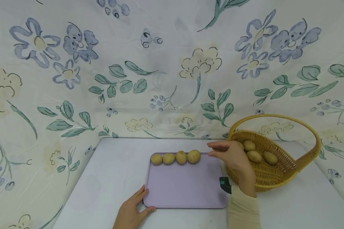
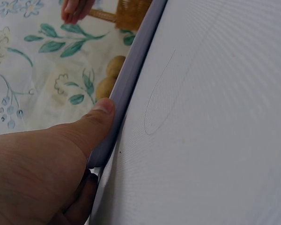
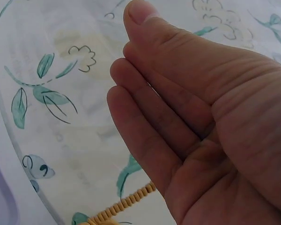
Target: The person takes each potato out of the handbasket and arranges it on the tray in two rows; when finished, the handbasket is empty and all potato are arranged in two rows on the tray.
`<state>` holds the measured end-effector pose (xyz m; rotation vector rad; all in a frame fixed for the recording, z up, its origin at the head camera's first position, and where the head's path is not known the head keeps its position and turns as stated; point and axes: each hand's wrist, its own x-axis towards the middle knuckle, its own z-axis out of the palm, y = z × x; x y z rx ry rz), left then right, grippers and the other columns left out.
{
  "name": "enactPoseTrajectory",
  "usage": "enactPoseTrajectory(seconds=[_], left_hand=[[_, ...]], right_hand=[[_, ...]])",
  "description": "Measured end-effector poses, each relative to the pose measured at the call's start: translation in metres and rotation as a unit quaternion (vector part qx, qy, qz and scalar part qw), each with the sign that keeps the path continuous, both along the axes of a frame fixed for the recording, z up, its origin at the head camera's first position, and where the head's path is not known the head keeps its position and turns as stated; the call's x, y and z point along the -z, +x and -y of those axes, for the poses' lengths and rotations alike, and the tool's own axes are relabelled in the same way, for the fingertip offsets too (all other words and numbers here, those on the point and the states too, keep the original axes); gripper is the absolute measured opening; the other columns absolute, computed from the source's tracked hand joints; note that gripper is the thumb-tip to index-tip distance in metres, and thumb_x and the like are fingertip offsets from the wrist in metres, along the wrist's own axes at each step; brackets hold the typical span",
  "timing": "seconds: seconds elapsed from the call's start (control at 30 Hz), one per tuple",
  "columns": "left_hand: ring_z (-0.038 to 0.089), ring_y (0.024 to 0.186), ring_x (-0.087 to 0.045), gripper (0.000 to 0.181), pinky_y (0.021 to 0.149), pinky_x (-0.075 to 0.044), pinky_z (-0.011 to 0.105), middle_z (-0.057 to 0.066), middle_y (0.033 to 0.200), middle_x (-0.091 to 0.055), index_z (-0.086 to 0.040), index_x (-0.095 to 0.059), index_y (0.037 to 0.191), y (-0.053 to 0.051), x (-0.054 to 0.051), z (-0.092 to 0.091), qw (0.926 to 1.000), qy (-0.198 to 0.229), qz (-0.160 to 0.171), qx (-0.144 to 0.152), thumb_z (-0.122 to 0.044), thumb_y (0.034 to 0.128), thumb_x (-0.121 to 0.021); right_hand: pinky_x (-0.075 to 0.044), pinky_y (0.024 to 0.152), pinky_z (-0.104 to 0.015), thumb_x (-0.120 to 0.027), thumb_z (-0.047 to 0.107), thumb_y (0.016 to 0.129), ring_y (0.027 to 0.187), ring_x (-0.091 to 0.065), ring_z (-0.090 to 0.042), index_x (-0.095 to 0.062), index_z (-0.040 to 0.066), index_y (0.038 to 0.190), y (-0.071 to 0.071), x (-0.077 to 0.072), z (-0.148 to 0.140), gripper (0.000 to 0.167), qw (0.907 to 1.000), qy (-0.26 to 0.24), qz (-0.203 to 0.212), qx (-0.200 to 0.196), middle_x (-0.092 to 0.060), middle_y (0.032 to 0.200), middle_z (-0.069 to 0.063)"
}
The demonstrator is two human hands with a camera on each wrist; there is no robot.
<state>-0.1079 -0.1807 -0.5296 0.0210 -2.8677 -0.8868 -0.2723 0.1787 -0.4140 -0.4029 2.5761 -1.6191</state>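
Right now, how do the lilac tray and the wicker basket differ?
The lilac tray is smooth, while the wicker basket is golden-yellow and woven. The tray is a shallow rectangle; the basket is deeper, with a tall arched handle. Four potatoes line the tray's far edge in a row, whereas those in the basket lie loosely. Both hold potatoes.

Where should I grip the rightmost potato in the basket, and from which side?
Probably across the middle of the rightmost potato, from above on the near side: it is a rounded oval inside the basket, whose handle arches behind it in the head view.
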Motion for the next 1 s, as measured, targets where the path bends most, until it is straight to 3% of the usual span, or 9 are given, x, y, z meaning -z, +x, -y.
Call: enactPoseTrajectory(seconds=[0.17,0.5,0.73,1.0], left_hand=[[0.029,0.130,-0.063,0.074,0.105,-0.055,0.046,0.005,0.144,-0.063,-0.008,-0.069,0.131,0.001,0.000,0.000,1.0000,0.000,0.001,-0.002,-0.051,0.0736,-0.086],[0.030,0.129,-0.063,0.073,0.105,-0.056,0.048,0.006,0.143,-0.064,-0.007,-0.069,0.130,0.002,0.004,0.003,0.9999,0.001,-0.011,-0.005,-0.050,0.0735,-0.087],[0.030,0.130,-0.063,0.074,0.106,-0.055,0.047,0.005,0.144,-0.063,-0.008,-0.069,0.132,0.001,0.007,0.001,0.9999,0.005,-0.008,-0.004,-0.052,0.0742,-0.085],[0.030,0.128,-0.064,0.072,0.104,-0.056,0.047,0.005,0.142,-0.065,-0.009,-0.070,0.130,0.002,0.008,0.001,0.9997,-0.004,-0.026,-0.001,-0.051,0.0738,-0.086]], right_hand=[[-0.057,0.084,-0.012,-0.085,0.020,0.084,0.097,-0.068,0.006,-0.076,0.003,0.118,0.000,0.000,-0.008,0.039,0.9999,-0.001,-0.015,-0.002,-0.075,0.122,-0.015],[-0.059,0.080,-0.013,-0.083,0.013,0.086,0.091,-0.070,0.006,-0.074,-0.002,0.118,0.002,0.001,-0.028,0.037,0.9991,-0.017,-0.030,0.027,-0.073,0.122,-0.019],[-0.059,0.081,-0.011,-0.083,0.017,0.087,0.096,-0.072,0.002,-0.074,-0.001,0.121,0.006,0.003,-0.049,0.039,0.9982,-0.017,-0.049,0.031,-0.077,0.111,0.006],[-0.058,0.080,-0.012,-0.082,0.027,0.088,0.096,-0.067,0.009,-0.073,0.005,0.125,0.010,0.004,-0.067,0.043,0.9976,0.023,-0.037,0.054,-0.076,0.114,0.008]])
